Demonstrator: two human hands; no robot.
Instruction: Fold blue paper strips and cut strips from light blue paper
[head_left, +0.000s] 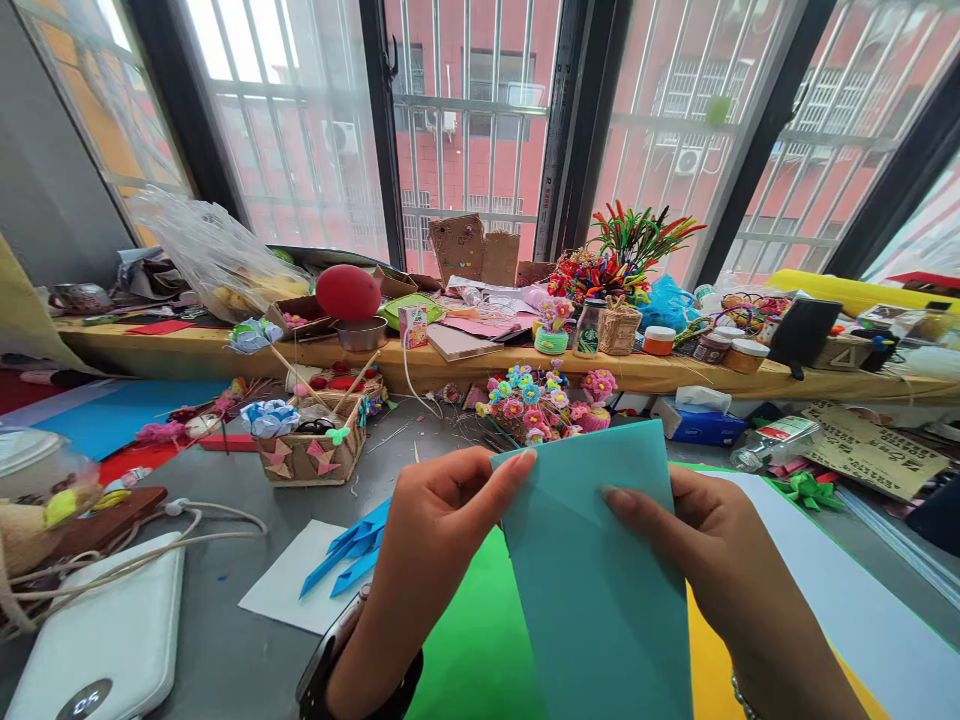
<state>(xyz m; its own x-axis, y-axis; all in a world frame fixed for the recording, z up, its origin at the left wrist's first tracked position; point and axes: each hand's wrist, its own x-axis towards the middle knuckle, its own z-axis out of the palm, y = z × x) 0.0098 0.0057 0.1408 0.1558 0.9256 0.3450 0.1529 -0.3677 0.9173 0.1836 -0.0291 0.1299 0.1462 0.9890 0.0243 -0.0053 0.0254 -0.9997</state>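
A teal sheet of paper (592, 560) is held up in front of me above the table. My left hand (427, 540) pinches its upper left edge, thumb on the front. My right hand (705, 550) grips its right edge with the thumb pressed on the paper's face. Under the sheet lie a green sheet (472, 650), a yellow sheet (712, 670) and a white sheet (840, 590). A folded blue paper shape (352, 550) rests on a small white sheet (292, 590) just left of my left hand.
A cardboard basket (311, 450) with paper flowers stands at the left. A white device (112, 640) with a cord lies at the near left. A bunch of small flowers (540, 400) sits behind the sheet. The wooden sill (465, 365) is crowded with craft items and jars.
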